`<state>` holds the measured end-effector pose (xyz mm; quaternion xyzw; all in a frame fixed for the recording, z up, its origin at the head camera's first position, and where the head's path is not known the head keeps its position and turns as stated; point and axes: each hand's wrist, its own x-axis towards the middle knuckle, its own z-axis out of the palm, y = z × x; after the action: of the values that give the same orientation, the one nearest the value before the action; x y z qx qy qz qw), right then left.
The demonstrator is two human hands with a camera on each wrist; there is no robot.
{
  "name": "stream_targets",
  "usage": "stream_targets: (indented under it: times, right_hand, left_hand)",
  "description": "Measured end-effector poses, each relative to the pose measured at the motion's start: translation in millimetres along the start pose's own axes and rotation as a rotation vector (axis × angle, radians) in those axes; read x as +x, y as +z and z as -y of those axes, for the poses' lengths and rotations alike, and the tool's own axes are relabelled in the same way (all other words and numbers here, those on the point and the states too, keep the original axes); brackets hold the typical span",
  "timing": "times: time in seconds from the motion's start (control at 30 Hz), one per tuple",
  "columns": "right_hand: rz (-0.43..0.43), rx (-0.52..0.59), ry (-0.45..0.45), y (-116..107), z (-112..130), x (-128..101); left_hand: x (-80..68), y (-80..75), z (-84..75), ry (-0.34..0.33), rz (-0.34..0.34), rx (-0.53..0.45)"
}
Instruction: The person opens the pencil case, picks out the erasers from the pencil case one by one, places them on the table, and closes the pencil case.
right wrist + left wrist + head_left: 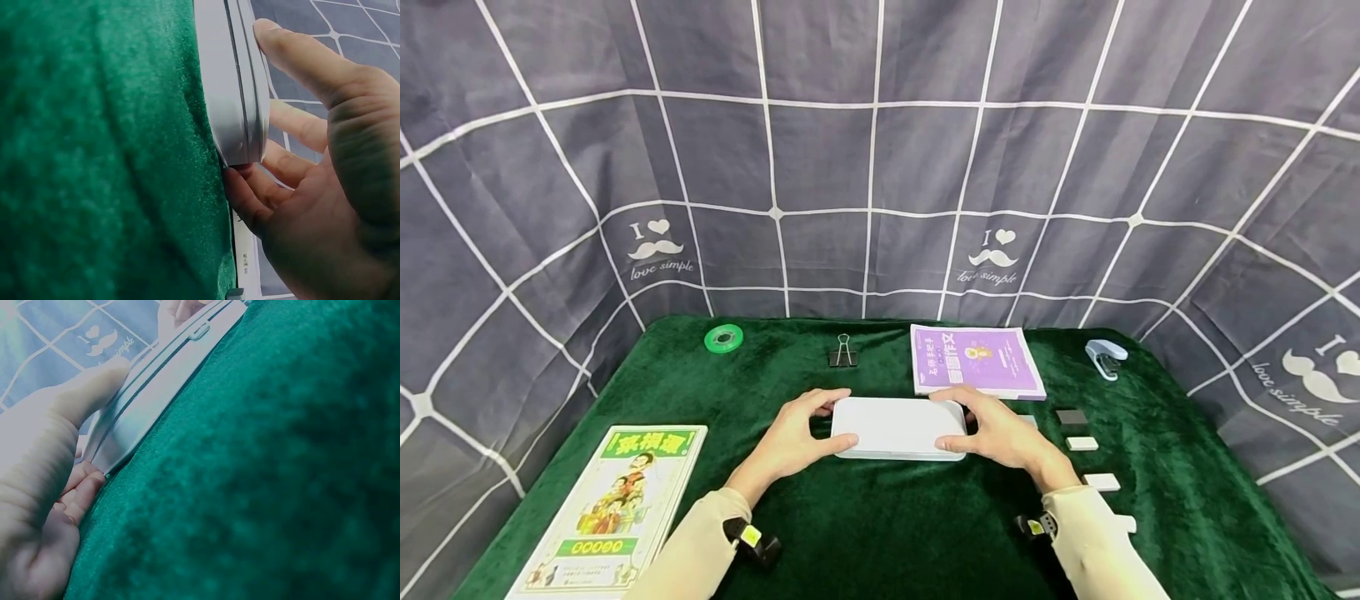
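Note:
A flat white pencil case [898, 427] with rounded corners lies on the green cloth, long side toward me. Its lid is down; a seam and a small clasp [199, 331] show along the near side in the left wrist view. My left hand [796, 433] grips the left end, thumb on the top near the front edge, fingers around the far side and end. At the opposite end, my right hand [997, 429] holds it the same way. From the right wrist view, that thumb [281, 44] touches the lid edge and the lower fingers curl by the end.
A purple book [977, 362] lies behind the case, with a black binder clip [843, 358] and green tape roll [724, 338] further left. On the right are a stapler [1107, 358], a dark block [1071, 418] and several white blocks [1082, 444]. An illustrated book [617, 508] lies front left.

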<state>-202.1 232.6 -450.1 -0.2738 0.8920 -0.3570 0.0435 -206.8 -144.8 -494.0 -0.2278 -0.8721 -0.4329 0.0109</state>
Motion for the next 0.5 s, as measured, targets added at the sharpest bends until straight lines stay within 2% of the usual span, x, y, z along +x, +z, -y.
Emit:
stream_targets:
  times: [0.5]
  right_hand:
    - [0.019, -0.020, -0.012, -1.3, 4.0, 2.4]
  left_hand:
    - [0.7, -0.7, 1.3, 0.005, -0.019, 0.006]
